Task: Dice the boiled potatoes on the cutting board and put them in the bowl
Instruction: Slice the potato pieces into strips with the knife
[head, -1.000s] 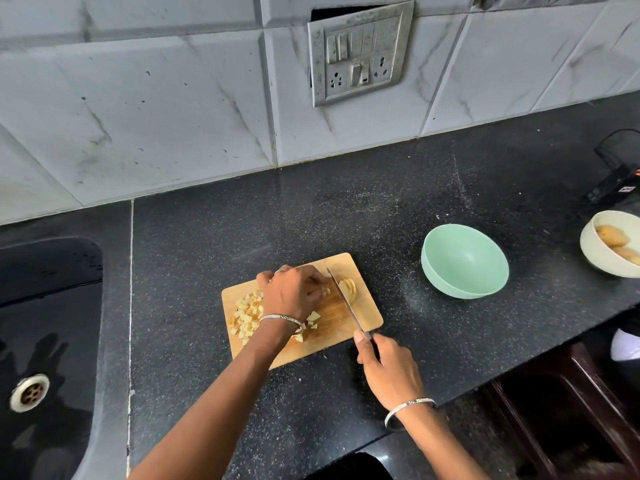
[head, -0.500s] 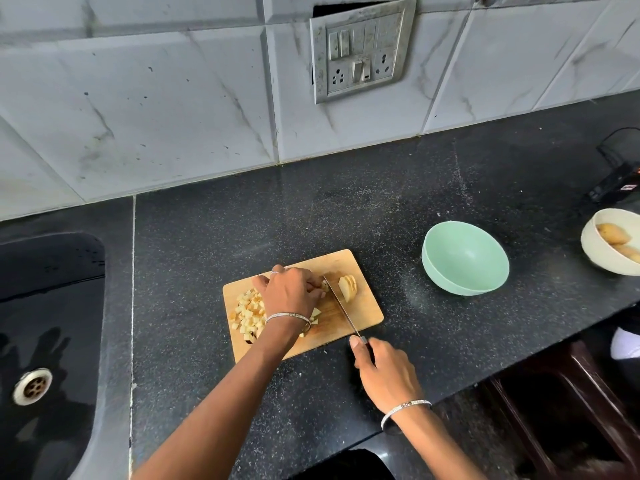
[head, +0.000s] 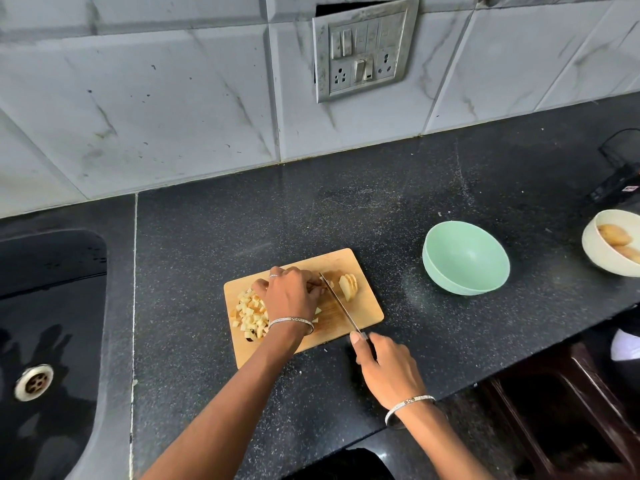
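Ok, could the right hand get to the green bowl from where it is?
Probably yes: only bare counter lies between the right hand and the green bowl, though it grips the knife.

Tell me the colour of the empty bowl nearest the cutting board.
The bowl is mint green; head view.

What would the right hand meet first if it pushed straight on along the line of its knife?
Probably the cutting board, whose near edge lies just ahead of the right hand gripping the knife. If the hand rides higher, next comes the potato held by the left hand. Height is unclear.
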`<move>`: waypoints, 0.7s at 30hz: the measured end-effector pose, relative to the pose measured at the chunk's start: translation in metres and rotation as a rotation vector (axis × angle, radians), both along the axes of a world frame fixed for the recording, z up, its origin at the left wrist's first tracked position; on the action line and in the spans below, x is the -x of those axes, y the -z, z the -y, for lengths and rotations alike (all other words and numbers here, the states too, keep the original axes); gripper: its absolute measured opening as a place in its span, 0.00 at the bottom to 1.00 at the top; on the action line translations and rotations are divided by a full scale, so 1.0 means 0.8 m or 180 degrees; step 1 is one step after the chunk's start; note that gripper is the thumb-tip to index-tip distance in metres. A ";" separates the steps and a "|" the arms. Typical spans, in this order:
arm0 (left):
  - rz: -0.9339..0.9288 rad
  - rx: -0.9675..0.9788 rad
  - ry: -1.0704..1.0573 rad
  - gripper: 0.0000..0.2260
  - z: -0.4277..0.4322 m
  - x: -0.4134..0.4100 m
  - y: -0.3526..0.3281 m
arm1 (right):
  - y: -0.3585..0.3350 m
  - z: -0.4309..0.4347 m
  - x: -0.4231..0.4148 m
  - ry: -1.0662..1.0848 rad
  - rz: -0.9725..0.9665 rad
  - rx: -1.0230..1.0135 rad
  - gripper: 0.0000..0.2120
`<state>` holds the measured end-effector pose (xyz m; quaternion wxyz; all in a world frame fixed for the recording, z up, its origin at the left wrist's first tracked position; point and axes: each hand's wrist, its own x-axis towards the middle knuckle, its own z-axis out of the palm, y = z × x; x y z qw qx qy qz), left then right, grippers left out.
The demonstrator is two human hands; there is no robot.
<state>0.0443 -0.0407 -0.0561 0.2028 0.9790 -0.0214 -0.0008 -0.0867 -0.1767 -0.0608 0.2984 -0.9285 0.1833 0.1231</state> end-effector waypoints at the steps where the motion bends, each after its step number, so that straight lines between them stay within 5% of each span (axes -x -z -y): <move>1: -0.0011 -0.0014 0.0015 0.05 0.000 0.000 0.001 | -0.001 0.000 0.000 0.0001 -0.0007 0.0049 0.26; 7: -0.0026 0.0062 -0.0038 0.04 0.003 -0.003 0.002 | -0.018 0.001 -0.001 -0.0083 0.0017 0.0475 0.22; 21: 0.0061 0.0327 0.0026 0.02 0.004 -0.009 0.004 | -0.015 0.004 -0.013 -0.0013 -0.0237 0.0313 0.21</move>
